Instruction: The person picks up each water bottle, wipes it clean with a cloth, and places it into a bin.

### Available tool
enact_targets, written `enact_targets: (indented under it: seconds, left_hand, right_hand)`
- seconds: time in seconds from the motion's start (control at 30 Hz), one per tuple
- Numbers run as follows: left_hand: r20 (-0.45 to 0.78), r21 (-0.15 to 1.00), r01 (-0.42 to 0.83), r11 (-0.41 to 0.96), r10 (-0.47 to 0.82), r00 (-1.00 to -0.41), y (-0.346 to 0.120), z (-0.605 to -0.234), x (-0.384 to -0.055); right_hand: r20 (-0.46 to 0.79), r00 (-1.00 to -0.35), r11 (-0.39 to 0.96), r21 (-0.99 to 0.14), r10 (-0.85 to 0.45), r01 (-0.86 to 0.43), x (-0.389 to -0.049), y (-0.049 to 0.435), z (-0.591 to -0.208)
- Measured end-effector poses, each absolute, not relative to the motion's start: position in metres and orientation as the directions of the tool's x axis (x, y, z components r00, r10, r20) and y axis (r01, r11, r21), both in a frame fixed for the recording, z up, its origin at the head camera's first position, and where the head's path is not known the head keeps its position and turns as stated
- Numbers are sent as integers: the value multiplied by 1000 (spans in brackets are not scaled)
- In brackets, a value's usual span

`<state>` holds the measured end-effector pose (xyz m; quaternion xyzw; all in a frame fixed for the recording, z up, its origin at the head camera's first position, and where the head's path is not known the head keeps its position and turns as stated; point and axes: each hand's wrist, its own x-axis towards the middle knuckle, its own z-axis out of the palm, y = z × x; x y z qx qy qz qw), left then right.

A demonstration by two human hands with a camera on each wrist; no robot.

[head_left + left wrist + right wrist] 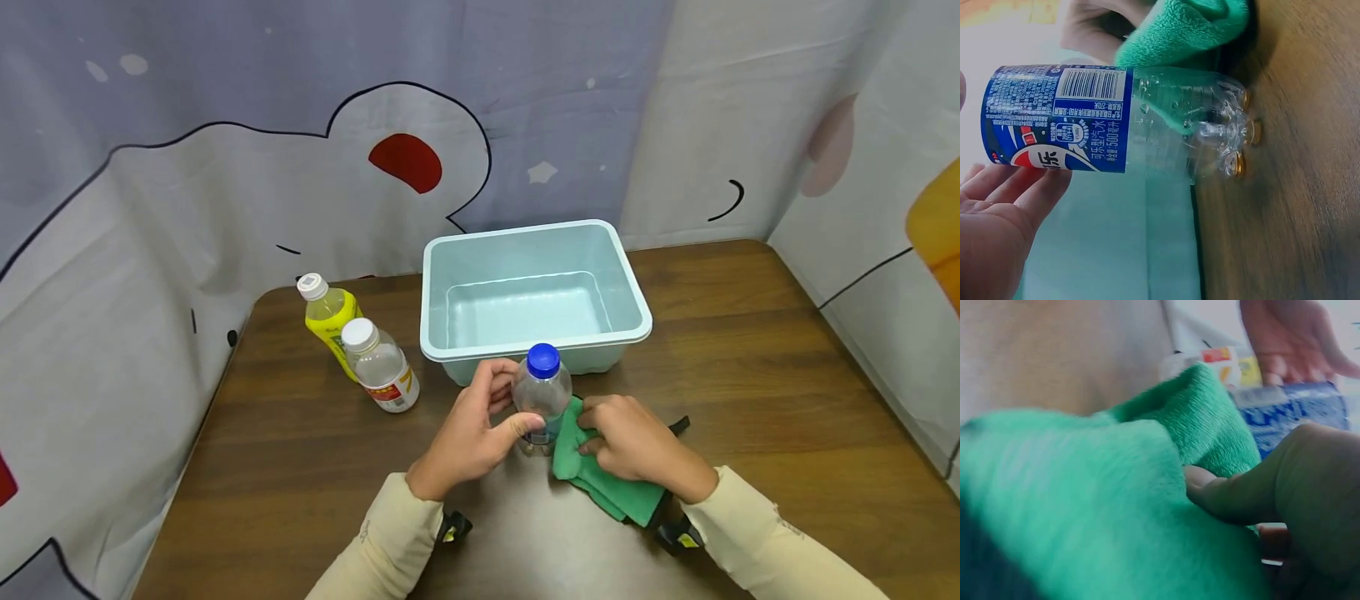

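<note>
My left fingers point(498, 367) grip the blue-capped bottle point(542, 395), lower middle of the head view; my right fingers point(591, 419) pinch the green cloth point(607, 485) alongside. Best held steady, pressed lightly: thin plastic could dent.

Around the blue-capped bottle point(542, 396), the tub point(536, 310) blocks twelve o'clock, two bottles point(378, 367) ten, left hand point(480, 433) eight, right hand point(628, 440) and green cloth point(618, 493) four; a hand could cross the desk point(697, 317) at two.

Grey-violet and white fabric point(225, 75) printed with black-outlined cartoon shapes point(406, 163) hangs behind and beside a brown wood-grain bench point(750, 358) with rounded far corners, its near middle washed by pale glare point(525, 533).
</note>
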<state>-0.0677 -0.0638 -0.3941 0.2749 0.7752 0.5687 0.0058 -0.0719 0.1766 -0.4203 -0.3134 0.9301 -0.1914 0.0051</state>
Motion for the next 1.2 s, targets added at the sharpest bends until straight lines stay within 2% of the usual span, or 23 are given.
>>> enact_targets:
  seconds: [0.13,0.23,0.33,0.43,0.63,0.73,0.93,1.2]
  left_hand:
    - [280,894,398,208,434,-856,-65,-395,-67]
    - [282,890,406,205,452,-846,-67,-394,-66]
    - [290,882,424,206,472,-833,-70,-394,-65]
    - [311,868,452,205,486,-817,-72,-395,-66]
    - [365,819,530,220,513,-777,-71,-397,-68]
    - [354,794,543,274,518,-779,-65,-396,-69]
    - [319,751,529,394,485,-814,-56,-392,-68]
    - [319,808,488,331,451,-834,-54,-393,-64]
  right_hand:
    - [180,-796,669,-454,-578,-589,-73,192,-399]
    - [266,-783,565,-567,-563,-599,-73,204,-375]
    - [367,-761,457,-631,-535,-626,-74,211,-351]
    - [470,-731,391,-630,-496,-671,-77,211,-334]
    - [585,-681,288,-626,-441,-724,-81,196,-322]
    - [589,-661,283,-608,-465,-741,-83,190,-320]
    - [474,-685,366,-601,-553,-711,-85,186,-322]
    - [467,-692,383,-595,-551,-707,-88,188,-342]
